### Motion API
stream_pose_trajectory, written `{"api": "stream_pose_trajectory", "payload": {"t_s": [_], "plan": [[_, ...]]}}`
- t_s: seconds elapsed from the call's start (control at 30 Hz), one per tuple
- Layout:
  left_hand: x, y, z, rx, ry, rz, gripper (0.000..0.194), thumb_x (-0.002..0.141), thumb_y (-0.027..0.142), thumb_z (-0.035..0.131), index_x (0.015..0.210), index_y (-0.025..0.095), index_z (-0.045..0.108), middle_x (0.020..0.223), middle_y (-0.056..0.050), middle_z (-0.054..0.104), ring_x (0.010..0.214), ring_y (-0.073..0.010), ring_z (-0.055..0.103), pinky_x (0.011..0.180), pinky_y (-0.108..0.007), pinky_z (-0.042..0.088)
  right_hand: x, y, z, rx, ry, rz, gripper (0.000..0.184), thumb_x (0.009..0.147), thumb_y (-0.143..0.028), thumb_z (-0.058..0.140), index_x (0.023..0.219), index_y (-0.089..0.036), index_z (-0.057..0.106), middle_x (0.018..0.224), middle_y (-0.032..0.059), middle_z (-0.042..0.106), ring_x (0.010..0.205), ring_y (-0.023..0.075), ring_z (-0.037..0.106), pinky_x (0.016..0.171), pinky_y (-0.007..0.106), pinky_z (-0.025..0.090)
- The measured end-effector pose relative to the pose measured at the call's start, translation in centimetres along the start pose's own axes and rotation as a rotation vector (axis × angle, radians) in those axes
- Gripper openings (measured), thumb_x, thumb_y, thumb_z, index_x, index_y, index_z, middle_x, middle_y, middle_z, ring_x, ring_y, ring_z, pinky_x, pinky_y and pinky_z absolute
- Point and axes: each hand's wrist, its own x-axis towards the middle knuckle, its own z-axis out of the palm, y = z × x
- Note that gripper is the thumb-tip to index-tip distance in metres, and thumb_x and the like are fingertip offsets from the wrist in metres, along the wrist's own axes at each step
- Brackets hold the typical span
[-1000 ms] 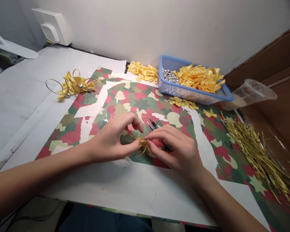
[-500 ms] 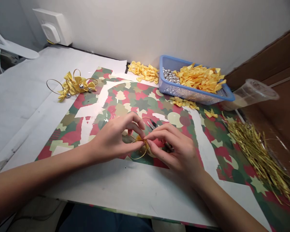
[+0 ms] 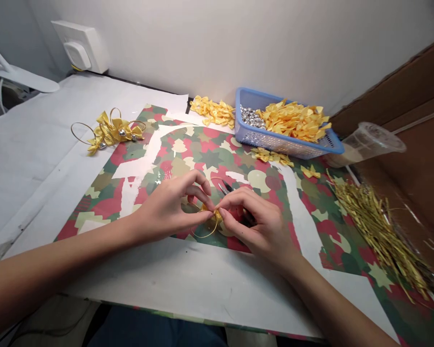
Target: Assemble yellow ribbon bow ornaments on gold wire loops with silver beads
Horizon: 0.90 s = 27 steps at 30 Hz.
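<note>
The left hand (image 3: 168, 208) and right hand (image 3: 255, 226) pinch a yellow ribbon bow (image 3: 211, 214) on a gold wire loop (image 3: 204, 236) tight, just beside small pliers (image 3: 224, 188).

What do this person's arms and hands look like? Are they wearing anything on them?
The left hand and right hand are bare, with slim fingers and no gloves. The left forearm and right forearm show no sleeves, and no watch, ring or bracelet is visible on either arm.
</note>
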Motion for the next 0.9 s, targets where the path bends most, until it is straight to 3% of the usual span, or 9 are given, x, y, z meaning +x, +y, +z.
{"api": "stream_pose_trajectory", "payload": {"t_s": [0.2,0.3,0.4,0.5,0.67,0.77,0.9], "plan": [[-0.05,0.05,-0.19,-0.092,0.015,-0.096,0.022,0.075,0.015,0.063,0.086,0.020,0.045,0.076,0.002,0.068,0.072,-0.0130,0.066,0.063,-0.024,0.049,-0.09,0.19,-0.27,-0.015,0.035,0.001,0.010,0.086,-0.013,0.056,0.092,-0.020,0.060,0.078,0.0025,0.059,0.063,0.0125,0.053,0.050,0.024,0.042],[-0.12,-0.07,-0.31,-0.106,0.022,-0.133,0.022,0.074,0.015,0.063,0.087,0.020,0.046,0.076,0.002,0.067,0.073,-0.0135,0.066,0.064,-0.024,0.049,0.09,0.43,-0.39,-0.099,0.009,-0.173,0.021,0.084,-0.012,0.059,0.105,-0.019,0.060,0.090,0.0072,0.062,0.077,0.0163,0.059,0.060,0.028,0.048],[-0.23,-0.24,-0.30,-0.091,0.045,-0.133,0.020,0.074,0.017,0.064,0.086,0.020,0.048,0.081,0.001,0.065,0.075,-0.0131,0.066,0.065,-0.024,0.050,0.37,0.59,-0.24,-0.186,-0.002,-0.362,0.023,0.086,-0.008,0.057,0.106,-0.019,0.062,0.089,0.0082,0.065,0.074,0.0155,0.059,0.062,0.029,0.050],[-0.32,-0.27,-0.17,-0.106,0.044,-0.131,0.020,0.074,0.019,0.064,0.086,0.019,0.049,0.080,0.001,0.063,0.074,-0.0134,0.066,0.063,-0.024,0.050,0.48,0.64,-0.01,-0.220,0.014,-0.436,0.021,0.088,-0.007,0.053,0.102,-0.019,0.064,0.084,0.0069,0.067,0.070,0.0145,0.059,0.060,0.027,0.050],[-0.42,-0.04,-0.06,-0.151,0.002,-0.113,0.021,0.074,0.021,0.066,0.087,0.019,0.050,0.081,-0.001,0.065,0.078,-0.0148,0.067,0.070,-0.027,0.052,0.24,0.49,0.25,-0.125,-0.005,-0.306,0.018,0.089,-0.007,0.051,0.092,-0.019,0.064,0.085,0.0070,0.067,0.074,0.0153,0.061,0.062,0.027,0.052],[-0.44,0.04,-0.24,-0.161,-0.034,-0.060,0.015,0.078,0.024,0.063,0.088,0.018,0.054,0.087,-0.002,0.065,0.079,-0.0142,0.066,0.072,-0.029,0.052,0.17,0.27,0.42,-0.005,-0.009,-0.147,0.015,0.089,-0.011,0.051,0.086,-0.019,0.063,0.085,0.0058,0.065,0.069,0.0140,0.061,0.055,0.024,0.050],[-0.42,0.07,-0.64,-0.086,-0.064,0.076,0.006,0.080,0.018,0.058,0.085,0.018,0.055,0.079,-0.001,0.065,0.074,-0.0121,0.064,0.062,-0.024,0.048,0.14,0.12,0.61,0.161,-0.029,0.095,0.012,0.090,-0.020,0.053,0.081,-0.020,0.061,0.080,0.0040,0.064,0.061,0.0130,0.057,0.050,0.024,0.045]]}}
